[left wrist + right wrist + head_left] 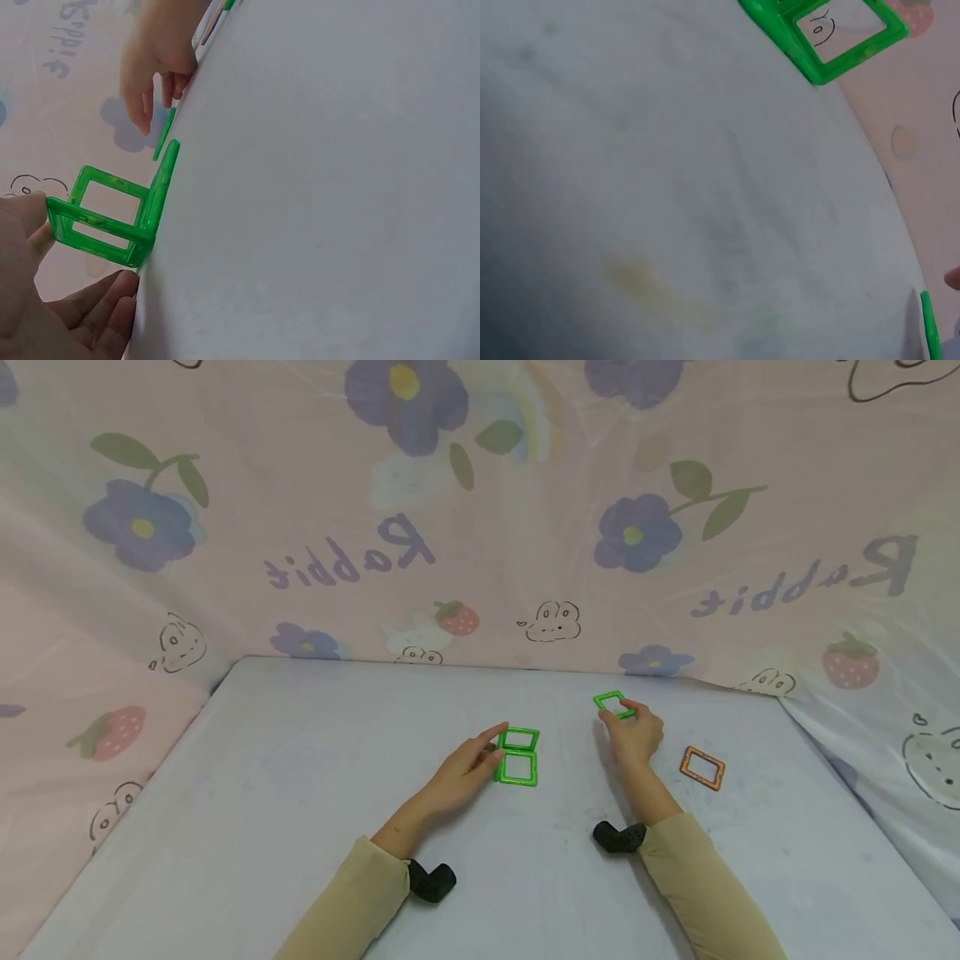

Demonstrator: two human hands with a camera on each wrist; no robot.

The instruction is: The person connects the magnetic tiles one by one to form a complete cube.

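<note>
Green square frames (pixel 517 768), translucent magnetic building tiles, stand joined together; one lies flat on the table and others rise from it in the left wrist view. My left hand (pixel 465 770) holds them at the left side, index finger at the far corner and thumb at the near part. Farther right, a single green square tile (pixel 609 696) lies at a slant. My right hand (pixel 636 732) is over it, with thumb and index finger spread across it; in the right wrist view a fingertip (pixel 952 278) shows just off that tile's edge (pixel 930 326).
An orange square tile (pixel 702 768) lies right of my right forearm. The white table (pixel 337 735) reaches back to a printed curtain (pixel 487 527) with flowers and rabbits. Black devices (pixel 432 882) sit at both wrists.
</note>
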